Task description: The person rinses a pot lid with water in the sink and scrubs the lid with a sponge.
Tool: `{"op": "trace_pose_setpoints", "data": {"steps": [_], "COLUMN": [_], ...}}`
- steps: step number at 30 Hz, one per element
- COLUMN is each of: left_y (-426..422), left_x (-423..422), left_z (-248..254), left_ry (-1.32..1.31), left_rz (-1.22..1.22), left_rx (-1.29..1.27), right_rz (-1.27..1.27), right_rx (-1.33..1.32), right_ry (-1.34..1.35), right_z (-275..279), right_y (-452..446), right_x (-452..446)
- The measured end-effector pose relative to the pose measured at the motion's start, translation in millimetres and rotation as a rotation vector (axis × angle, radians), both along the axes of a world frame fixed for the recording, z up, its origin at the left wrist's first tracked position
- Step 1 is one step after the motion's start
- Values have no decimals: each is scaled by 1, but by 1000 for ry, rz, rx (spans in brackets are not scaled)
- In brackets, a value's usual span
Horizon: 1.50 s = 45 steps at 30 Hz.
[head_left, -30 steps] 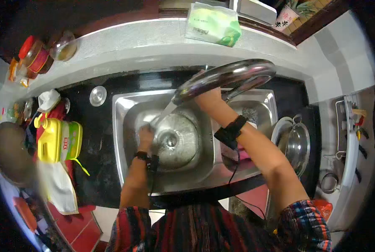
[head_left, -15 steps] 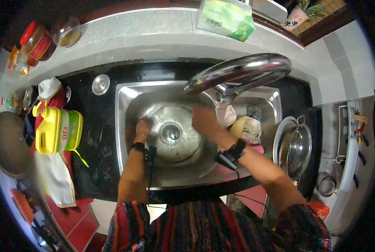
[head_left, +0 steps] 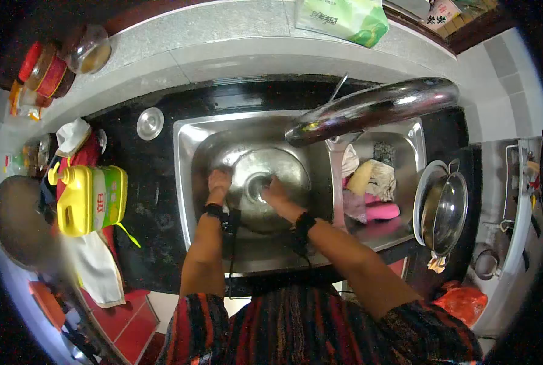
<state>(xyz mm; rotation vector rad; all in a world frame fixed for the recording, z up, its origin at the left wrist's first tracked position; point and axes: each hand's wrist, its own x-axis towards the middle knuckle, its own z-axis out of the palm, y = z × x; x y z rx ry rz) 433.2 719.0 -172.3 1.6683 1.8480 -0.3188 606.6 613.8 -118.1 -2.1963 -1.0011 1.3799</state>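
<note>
In the left basin of the steel sink (head_left: 189, 234) is a round, shiny, lid-like metal piece (head_left: 277, 164) with a ring at its middle. At its left rim is my left hand (head_left: 219, 184), fingers closed on the edge. My right hand (head_left: 276, 193) is over its middle, close to the ring, with the fingers drawn together; whatever they hold is hidden. Above the basin's right side arches the chrome faucet (head_left: 375, 109). Both wrists wear dark bands.
The right basin holds cloths (head_left: 378, 179) and a pink item (head_left: 382, 212). Metal bowls (head_left: 445, 213) stand right of the sink. Left on the black counter are a yellow detergent jug (head_left: 77, 204) and a small round metal lid (head_left: 150, 123). A tissue pack (head_left: 343, 21) lies on the ledge.
My right hand has moved from the basin's right side, below the faucet tip, down and left to the middle of the round piece. My left hand stays at the rim. The view has shifted slightly.
</note>
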Motion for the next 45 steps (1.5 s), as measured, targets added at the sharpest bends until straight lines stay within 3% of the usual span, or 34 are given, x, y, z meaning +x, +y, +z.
{"op": "trace_pose_setpoints", "data": {"steps": [4,6,8,11,13,15,17,19,21,22,24,27,28,32,34,35,37,38,42,45], "left_y": [-13,-20,-21,-27,-31,-46,-71,-91,-109,-116,-130,-151,-158,-182,-196,-201,-211,-214,-221,-225], "left_x": [-3,-15,-15,-34,-37,-28,-38,-39,-45,-50,-67,-85,-87,-84,-83,-83,-82,-79,-84,-94], "left_z": [-10,-1,57,99,132,202,201,232,262,276,300,332,341,343,332,328,325,320,317,319], "left_ry": [-163,-910,-974,-1241,-1187,-1169,-1176,-1071,-1102,-1098,-1143,-1233,-1234,-1267,-1311,-1330,-1367,-1396,-1462,-1546], "left_rz": [86,541,456,274,203,197,151,113,209,221,281,341,383,435,479,478,521,533,555,591], "left_rx": [110,-464,-576,-824,-857,-855,-731,-553,-451,-423,-365,-319,-308,-247,-217,-210,-164,-159,-120,-145], "right_rz": [-18,10,27,20,134,245,310,292,533,537,700,838,942,1094,956,1005,754,746,656,556], "right_rx": [74,49,-79,63,100,143,360,317,667,692,711,731,487,381,537,542,838,909,866,668], "right_ry": [-61,-40,205,42,12,-31,-98,-19,-219,-227,-164,-167,-127,-86,-109,-91,-168,-181,-135,-254], "right_z": [-15,-4,9,2,39,58,57,112,132,158,208,208,204,184,186,196,215,198,184,168], "right_y": [-20,-21,-20,-28,-24,-23,-29,-31,-38,-38,-44,-57,-54,-73,-75,-72,-70,-63,-49,-47], "right_x": [6,17,30,28,32,36,33,31,32,35,44,63,70,94,88,77,71,72,61,57]}}
